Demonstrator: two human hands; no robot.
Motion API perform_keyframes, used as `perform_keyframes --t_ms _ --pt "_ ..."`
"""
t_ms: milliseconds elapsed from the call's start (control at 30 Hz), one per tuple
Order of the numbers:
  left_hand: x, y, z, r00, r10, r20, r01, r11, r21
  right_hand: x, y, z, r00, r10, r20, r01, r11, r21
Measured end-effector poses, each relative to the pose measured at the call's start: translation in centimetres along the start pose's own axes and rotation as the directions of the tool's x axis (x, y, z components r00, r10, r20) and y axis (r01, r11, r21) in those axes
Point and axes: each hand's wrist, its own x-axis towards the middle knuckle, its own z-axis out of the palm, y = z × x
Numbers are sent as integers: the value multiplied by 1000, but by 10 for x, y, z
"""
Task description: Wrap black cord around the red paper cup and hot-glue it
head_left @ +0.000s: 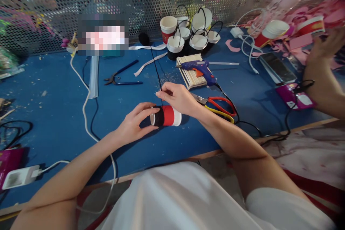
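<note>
A red paper cup [169, 115] lies on its side on the blue table, its white rim to the right. Black cord is wound around the part near its base. My left hand [136, 120] grips that wrapped end, thumb below and fingers above. Above the cup, my right hand [175, 95] pinches the black cord [155, 65], which runs from the cup up to a black ball of cord [143, 38] at the back. Near my right forearm lie scissors [219, 107] with red and yellow handles.
A blue glue gun [201, 70] rests on a stick raft [188, 79]. Behind it stand several black-wrapped cups [175, 44] with cord handles. Pliers [122, 75] lie left. A phone [277, 67] and another person's arm [325, 68] are at right. A white cable [84, 111] crosses the left side.
</note>
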Motion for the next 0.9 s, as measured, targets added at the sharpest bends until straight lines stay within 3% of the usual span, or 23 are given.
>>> perform_keyframes --t_ms 333,533,667,800,900 --pt "0 -1 1 999 27 -30 -25 998 49 0 1 5 999 37 -5 -37 997 -71" --pt "-1 -2 1 1000 -19 -17 20 999 39 -1 5 10 1000 30 -4 -30 994 -110" --pt "-1 -2 2 983 -183 27 185 970 -158 -1 4 11 1000 15 -5 -16 990 -143" --pt "0 -2 4 925 -374 59 362 826 -432 -3 2 14 1000 -2 10 3 984 -180" --pt "2 0 4 867 -478 139 486 754 -442 -4 0 16 1000 -11 11 13 982 -188"
